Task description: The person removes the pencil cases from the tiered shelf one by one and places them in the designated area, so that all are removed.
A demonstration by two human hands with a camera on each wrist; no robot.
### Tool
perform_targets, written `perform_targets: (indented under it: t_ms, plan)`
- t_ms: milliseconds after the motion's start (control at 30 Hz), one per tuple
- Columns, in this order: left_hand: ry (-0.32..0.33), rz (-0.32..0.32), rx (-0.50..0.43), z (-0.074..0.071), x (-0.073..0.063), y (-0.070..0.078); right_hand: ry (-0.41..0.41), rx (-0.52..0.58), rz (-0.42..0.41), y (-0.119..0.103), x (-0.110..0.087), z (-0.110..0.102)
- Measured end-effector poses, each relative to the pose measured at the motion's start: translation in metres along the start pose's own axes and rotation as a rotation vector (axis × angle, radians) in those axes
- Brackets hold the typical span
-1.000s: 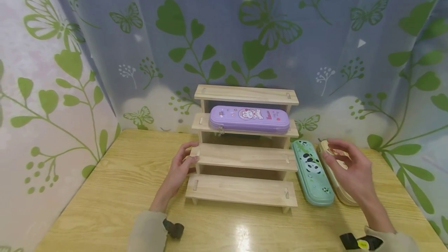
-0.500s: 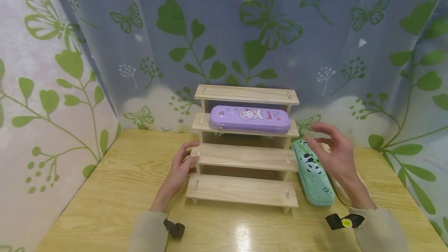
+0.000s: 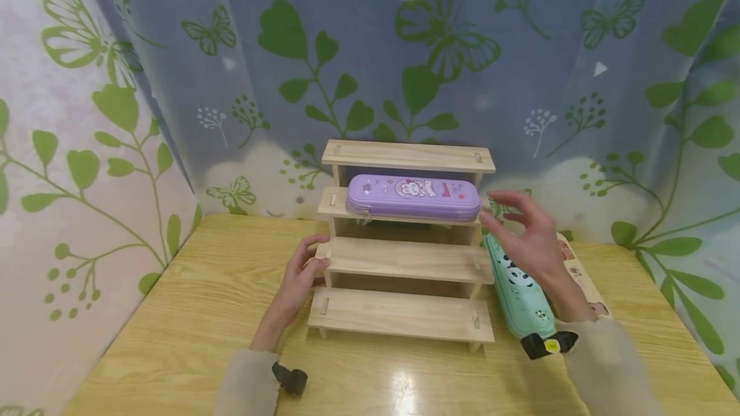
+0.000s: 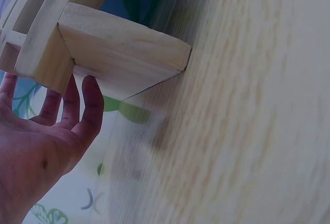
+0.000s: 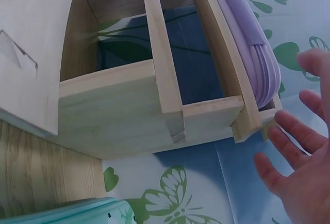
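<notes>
A four-tier wooden display rack [image 3: 405, 257] stands on the table. Its second tier from the top bears a purple pencil case [image 3: 413, 198] with a cartoon rabbit on the lid. My left hand [image 3: 296, 280] grips the left end of the tier below, thumb on top and fingers at the side. Over at the purple case's right end is my right hand [image 3: 530, 236], fingers spread and holding nothing. In the right wrist view its fingertips lie close to the end of the purple case [image 5: 258, 64]. The forearm overlaps part of the pencil cases beneath it.
Right of the rack lie a mint green pencil case [image 3: 523, 303] with pandas and a cream pencil case [image 3: 582, 275]. Behind the rack hangs a blue curtain [image 3: 370, 31] with leaves and butterflies. The wooden table [image 3: 191, 313] extends on both sides.
My right hand has moved left and up, from over the cream pencil case to the purple case's right end. My left hand has stayed on the rack.
</notes>
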State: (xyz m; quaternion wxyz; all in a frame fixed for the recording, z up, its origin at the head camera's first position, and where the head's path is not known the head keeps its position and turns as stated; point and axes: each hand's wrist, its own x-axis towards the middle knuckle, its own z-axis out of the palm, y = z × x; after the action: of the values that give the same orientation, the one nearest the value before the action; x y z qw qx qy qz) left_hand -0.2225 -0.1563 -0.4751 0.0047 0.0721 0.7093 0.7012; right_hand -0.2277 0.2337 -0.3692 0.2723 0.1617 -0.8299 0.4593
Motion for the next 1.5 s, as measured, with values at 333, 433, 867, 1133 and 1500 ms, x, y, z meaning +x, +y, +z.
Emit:
perform_targets:
  t_ms: [333, 433, 867, 1133, 1500]
  plan:
    - [-0.002, 0.004, 0.004, 0.001, 0.001, 0.001, -0.058, -0.007, 0.01, -0.006, 0.008, 0.008]
    - [0.001, 0.001, 0.005, 0.001, 0.0, 0.001, -0.091, -0.009, 0.016, -0.007, 0.01, 0.01]
    - [0.001, 0.018, 0.007, 0.0, 0.001, 0.003, -0.064, -0.011, 0.026, -0.013, 0.012, 0.016]
    - [0.001, 0.007, 0.009, -0.001, 0.0, 0.004, -0.133, -0.02, 0.03, -0.009, 0.011, 0.019]
    - [-0.011, 0.011, 0.002, -0.001, 0.0, 0.001, -0.272, 0.044, 0.103, -0.011, 0.014, 0.021]
